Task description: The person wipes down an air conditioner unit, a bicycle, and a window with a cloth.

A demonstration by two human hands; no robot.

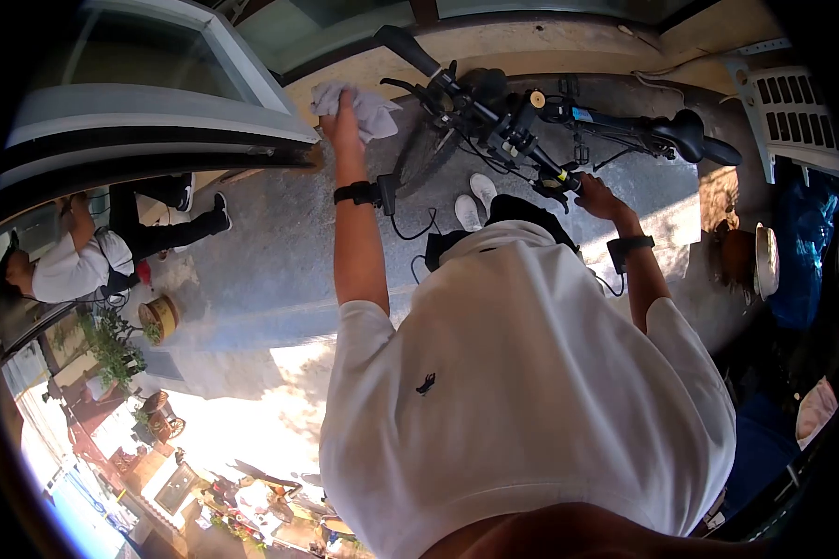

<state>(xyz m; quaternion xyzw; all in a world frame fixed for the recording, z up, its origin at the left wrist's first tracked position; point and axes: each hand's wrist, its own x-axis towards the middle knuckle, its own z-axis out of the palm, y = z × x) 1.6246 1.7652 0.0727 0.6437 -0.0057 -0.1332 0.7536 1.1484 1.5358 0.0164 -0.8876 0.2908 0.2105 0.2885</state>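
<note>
My left hand (pixel 344 129) is stretched forward, its fingers closed on a crumpled light grey cloth (pixel 371 110). The cloth is beside the bicycle's front wheel (pixel 429 154) and near the window frame's corner. My right hand (pixel 602 198) is wrapped round one handlebar grip (pixel 571 180) of a dark bicycle (pixel 508 130). The other handlebar grip (pixel 408 50) points away at the far left, with nobody holding it. The bicycle's black saddle (pixel 685 137) lies to the right. Black bands with cables are on both my wrists.
An open window sash (pixel 158 93) juts out at upper left. Another person (pixel 75 265) is at the left, near a round pot (pixel 158 319) and plants (pixel 112 349). A white vented unit (pixel 797 107), a pale basin (pixel 765 261) and blue plastic (pixel 802 252) are at the right.
</note>
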